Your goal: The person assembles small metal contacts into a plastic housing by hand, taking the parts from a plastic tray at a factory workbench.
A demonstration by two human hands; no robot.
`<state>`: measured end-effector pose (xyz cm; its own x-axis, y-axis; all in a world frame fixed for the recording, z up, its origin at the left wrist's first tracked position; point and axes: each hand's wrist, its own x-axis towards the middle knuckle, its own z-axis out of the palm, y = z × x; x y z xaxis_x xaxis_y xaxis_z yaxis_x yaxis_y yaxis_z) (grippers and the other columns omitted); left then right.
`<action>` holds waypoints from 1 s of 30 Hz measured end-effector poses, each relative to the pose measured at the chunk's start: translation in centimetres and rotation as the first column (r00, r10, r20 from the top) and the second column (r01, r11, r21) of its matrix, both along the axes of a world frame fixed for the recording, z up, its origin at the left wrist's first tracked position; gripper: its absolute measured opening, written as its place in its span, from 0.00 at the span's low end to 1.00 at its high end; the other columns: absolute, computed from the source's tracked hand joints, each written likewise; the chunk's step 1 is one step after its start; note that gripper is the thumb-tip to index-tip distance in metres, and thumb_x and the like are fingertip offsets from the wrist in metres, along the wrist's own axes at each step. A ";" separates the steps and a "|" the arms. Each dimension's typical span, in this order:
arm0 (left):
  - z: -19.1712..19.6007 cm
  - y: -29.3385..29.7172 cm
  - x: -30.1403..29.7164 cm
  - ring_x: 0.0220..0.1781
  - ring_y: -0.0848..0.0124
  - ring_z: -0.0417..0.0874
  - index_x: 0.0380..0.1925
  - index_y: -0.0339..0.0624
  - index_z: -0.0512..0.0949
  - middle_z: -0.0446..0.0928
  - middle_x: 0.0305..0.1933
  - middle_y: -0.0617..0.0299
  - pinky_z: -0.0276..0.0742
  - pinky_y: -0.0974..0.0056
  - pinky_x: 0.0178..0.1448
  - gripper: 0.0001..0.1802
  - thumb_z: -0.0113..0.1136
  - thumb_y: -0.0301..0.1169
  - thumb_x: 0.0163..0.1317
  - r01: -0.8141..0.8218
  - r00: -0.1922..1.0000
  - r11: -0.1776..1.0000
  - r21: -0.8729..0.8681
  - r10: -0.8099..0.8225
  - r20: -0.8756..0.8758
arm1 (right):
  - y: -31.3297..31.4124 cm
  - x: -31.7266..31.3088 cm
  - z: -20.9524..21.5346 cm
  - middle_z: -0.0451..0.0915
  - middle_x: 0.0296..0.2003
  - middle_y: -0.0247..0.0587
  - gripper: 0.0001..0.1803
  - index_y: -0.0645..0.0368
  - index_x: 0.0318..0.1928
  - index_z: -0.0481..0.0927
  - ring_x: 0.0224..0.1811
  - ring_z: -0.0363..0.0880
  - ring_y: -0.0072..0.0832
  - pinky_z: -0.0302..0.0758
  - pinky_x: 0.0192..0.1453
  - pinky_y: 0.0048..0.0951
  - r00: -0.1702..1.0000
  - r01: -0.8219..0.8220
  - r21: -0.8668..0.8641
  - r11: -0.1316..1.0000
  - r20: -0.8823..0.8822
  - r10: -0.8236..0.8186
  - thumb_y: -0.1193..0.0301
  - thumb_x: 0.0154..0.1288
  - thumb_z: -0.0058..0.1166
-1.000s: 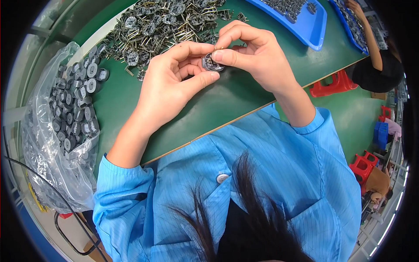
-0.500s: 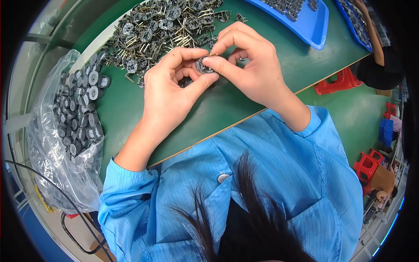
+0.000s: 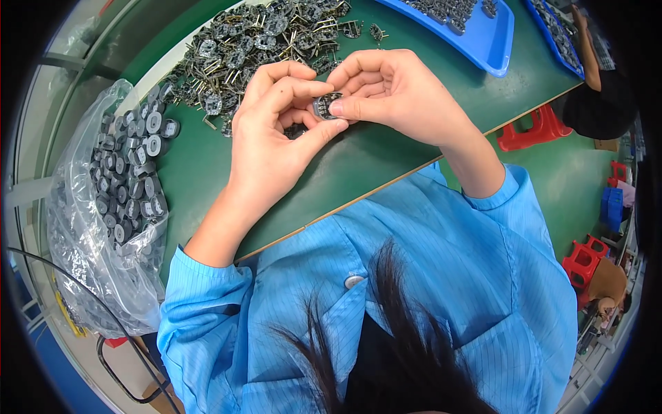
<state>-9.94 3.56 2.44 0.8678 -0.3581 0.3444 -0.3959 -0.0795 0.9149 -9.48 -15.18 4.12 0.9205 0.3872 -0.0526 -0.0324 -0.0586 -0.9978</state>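
Between my two hands is a small round grey housing with a dark circuit board (image 3: 327,105) in it. My left hand (image 3: 272,134) is closed on it, index finger and thumb at its rim. My right hand (image 3: 396,93) also grips it, the thumb pressing on the board's face and the other fingers curled behind. A second dark circuit board (image 3: 295,131) shows partly inside my left palm, mostly hidden by the fingers. Just beyond my hands lies a heap of round circuit boards (image 3: 265,41) with long metal pins.
On the left, a clear plastic bag (image 3: 83,228) holds several grey round housings (image 3: 131,165). A blue tray (image 3: 493,52) of small grey parts is at the far right, with another blue tray (image 3: 562,45) beyond. Red stools (image 3: 534,131) and a co-worker's arm (image 3: 588,52) are past the green table (image 3: 214,196).
My right hand has shifted slightly right and down, and its thumb now lies flat across the board. The left index finger has come over the housing's top edge.
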 end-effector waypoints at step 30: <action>2.0 14.1 4.1 0.50 0.53 0.76 0.47 0.37 0.75 0.75 0.47 0.48 0.71 0.59 0.55 0.22 0.64 0.32 0.51 -0.461 0.874 0.394 0.795 0.357 0.330 | -10.0 -2.2 0.5 0.78 0.36 0.35 0.10 0.66 0.40 0.78 0.36 0.78 0.18 0.76 0.41 0.19 0.799 0.483 -0.073 0.872 0.443 -0.406 0.79 0.57 0.60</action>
